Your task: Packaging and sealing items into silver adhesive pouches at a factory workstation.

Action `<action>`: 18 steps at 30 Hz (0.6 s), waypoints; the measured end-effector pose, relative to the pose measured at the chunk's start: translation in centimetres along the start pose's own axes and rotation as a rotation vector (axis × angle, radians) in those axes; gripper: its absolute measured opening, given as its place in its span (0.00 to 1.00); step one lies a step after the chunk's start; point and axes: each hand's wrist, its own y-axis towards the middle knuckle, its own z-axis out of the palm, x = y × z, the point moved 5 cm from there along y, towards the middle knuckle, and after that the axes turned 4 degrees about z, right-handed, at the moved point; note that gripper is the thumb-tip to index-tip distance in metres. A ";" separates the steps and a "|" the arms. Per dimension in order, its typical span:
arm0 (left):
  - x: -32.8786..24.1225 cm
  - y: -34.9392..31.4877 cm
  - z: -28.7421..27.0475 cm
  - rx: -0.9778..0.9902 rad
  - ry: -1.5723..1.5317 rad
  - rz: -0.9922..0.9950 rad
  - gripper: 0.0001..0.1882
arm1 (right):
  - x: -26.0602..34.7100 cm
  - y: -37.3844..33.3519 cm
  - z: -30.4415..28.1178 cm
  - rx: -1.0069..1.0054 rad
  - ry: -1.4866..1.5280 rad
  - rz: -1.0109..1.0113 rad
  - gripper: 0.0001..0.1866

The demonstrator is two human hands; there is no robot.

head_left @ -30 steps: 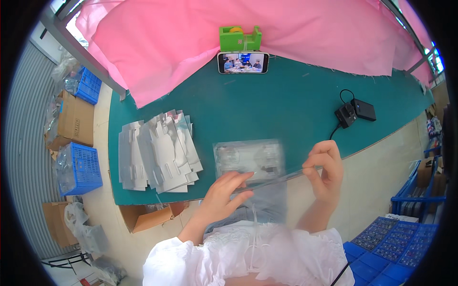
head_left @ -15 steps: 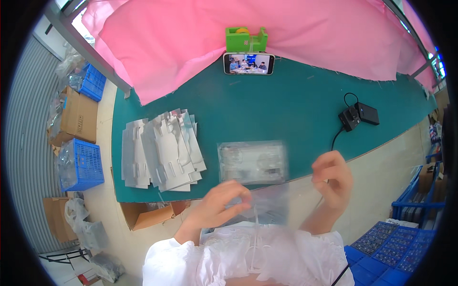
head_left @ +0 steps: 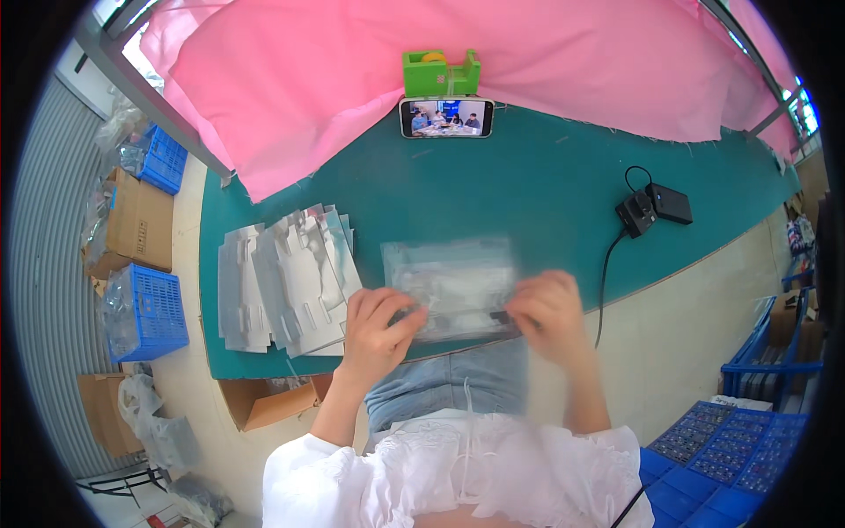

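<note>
A clear plastic bag [head_left: 453, 282] with flat, pale contents lies at the near edge of the green table, in front of me. Its surface is glossy and blurred, so what is inside cannot be made out well. My left hand [head_left: 380, 333] pinches the bag's near left corner between thumb and fingers. At its right edge my right hand [head_left: 553, 319], smeared by motion, has its fingertips closed on the film beside a small dark patch. To the left, a pile of flat silvery-white die-cut sheets [head_left: 304, 282] lies overlapped on the table.
A phone [head_left: 446, 117] leans against a green tape dispenser [head_left: 440, 75] at the back, before a pink cloth [head_left: 326, 70]. A black adapter [head_left: 635, 215] with a cable lies on the right. Blue crates [head_left: 158, 308] and cartons [head_left: 141, 220] stand left on the floor.
Both hands have moved up to the bag's sides, the right coming leftward from the air. The clear film that hung over my lap is now up on the table.
</note>
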 end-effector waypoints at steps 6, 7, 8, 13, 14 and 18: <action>-0.1 -1.5 1.1 0.099 0.066 -0.008 0.15 | -0.9 -2.7 2.5 0.044 0.004 0.052 0.07; -0.3 -1.6 1.5 0.100 0.044 -0.010 0.16 | -1.0 -2.8 2.3 0.052 -0.014 0.067 0.06; -0.4 -1.5 1.8 0.098 0.021 -0.009 0.17 | -1.1 -2.8 2.1 0.053 -0.014 0.067 0.06; -1.5 -1.3 1.9 0.124 0.032 -0.006 0.18 | -1.2 -3.4 1.5 0.098 0.012 0.081 0.07; -1.6 -1.5 1.9 0.128 0.018 0.001 0.18 | -1.0 -3.5 1.4 0.099 0.013 0.081 0.07; -2.0 -1.8 1.9 0.105 0.013 -0.002 0.18 | -0.8 -4.3 1.6 0.080 -0.031 0.050 0.11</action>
